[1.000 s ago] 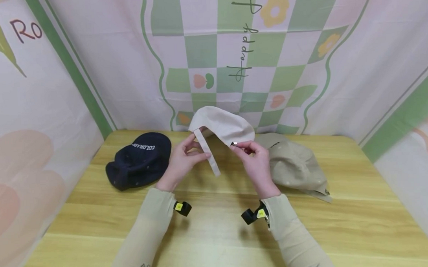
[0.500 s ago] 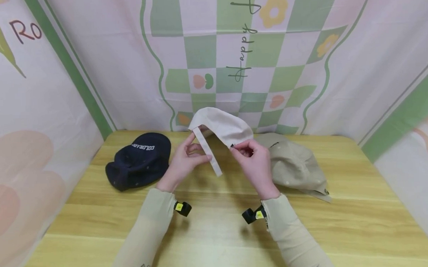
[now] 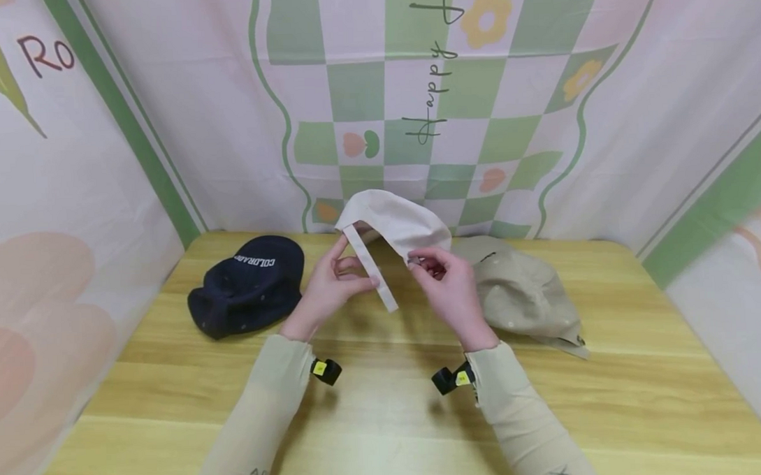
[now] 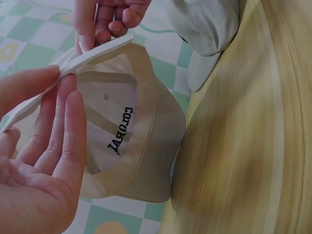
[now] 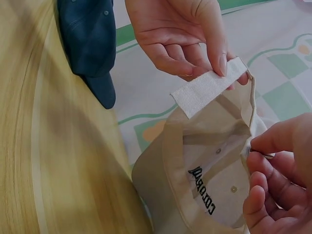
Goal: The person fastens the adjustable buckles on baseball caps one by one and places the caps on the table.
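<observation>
Three caps, one each in white, navy and khaki, are before me at one wooden table (image 3: pixel 387 433), against a backdrop (image 3: pixel 407 90) printed with green checks. My two hands are both on the white cap (image 3: pixel 397 219), which sits at 12 o'clock from the space between them, its rear opening turned toward me. The navy cap (image 3: pixel 256 291) lies at 9 o'clock, beside my left forearm, and the khaki cap (image 3: pixel 527 288) at 3 o'clock, just past my right hand (image 3: pixel 450 284).

My left hand (image 3: pixel 325 285) pinches the single strap (image 3: pixel 363 255), thumb on its near face and fingers behind; the free end slants to 5 o'clock. My right hand holds a small fastener (image 3: pixel 414 261) between thumb and forefinger at the opposite corner of the opening, its other fingers curled in.

My forearms, in two beige sleeves (image 3: pixel 261 409), reach in from 7 and 5 o'clock, the left hand angled toward 1 o'clock, the right toward 11. Two black wrist cameras (image 3: pixel 445 380) sit at the cuffs' inner sides. Whether the white cap's brim touches the table, I cannot tell.
</observation>
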`<state>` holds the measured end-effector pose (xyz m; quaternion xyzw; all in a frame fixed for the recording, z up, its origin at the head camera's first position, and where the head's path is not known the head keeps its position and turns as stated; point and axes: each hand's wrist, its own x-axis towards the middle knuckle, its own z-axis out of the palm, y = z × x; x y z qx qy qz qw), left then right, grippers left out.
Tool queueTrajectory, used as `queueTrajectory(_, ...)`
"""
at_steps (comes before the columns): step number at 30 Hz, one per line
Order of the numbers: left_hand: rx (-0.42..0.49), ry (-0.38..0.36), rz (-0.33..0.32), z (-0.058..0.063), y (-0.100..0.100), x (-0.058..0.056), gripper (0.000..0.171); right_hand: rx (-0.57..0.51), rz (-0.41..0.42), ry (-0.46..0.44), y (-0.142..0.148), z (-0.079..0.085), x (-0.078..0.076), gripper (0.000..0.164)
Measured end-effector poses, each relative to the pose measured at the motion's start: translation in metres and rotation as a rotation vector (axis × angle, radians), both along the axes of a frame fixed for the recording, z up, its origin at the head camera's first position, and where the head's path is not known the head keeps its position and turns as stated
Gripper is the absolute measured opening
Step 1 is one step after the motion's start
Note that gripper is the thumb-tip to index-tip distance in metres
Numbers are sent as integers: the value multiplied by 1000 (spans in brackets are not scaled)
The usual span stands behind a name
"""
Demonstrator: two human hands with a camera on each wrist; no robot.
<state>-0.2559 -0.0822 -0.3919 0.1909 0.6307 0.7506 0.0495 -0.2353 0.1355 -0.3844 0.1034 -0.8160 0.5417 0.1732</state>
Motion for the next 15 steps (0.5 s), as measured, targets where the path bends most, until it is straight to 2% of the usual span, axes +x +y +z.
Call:
queueTrajectory(5, 2, 8, -21, -2, 1, 0, 102, -9, 15, -25, 0, -1, 1, 11)
queueTrajectory(11, -21, -1, -6, -4, 3, 1, 110, -60, 51, -60, 0, -2, 1, 12)
queueTrajectory(13, -21, 7, 0, -3, 3, 1, 107, -86, 65, -66, 1, -2, 1, 13)
queueTrajectory(15, -25, 26, 4, -3, 3, 1, 96, -104, 79, -70, 1, -2, 1, 14)
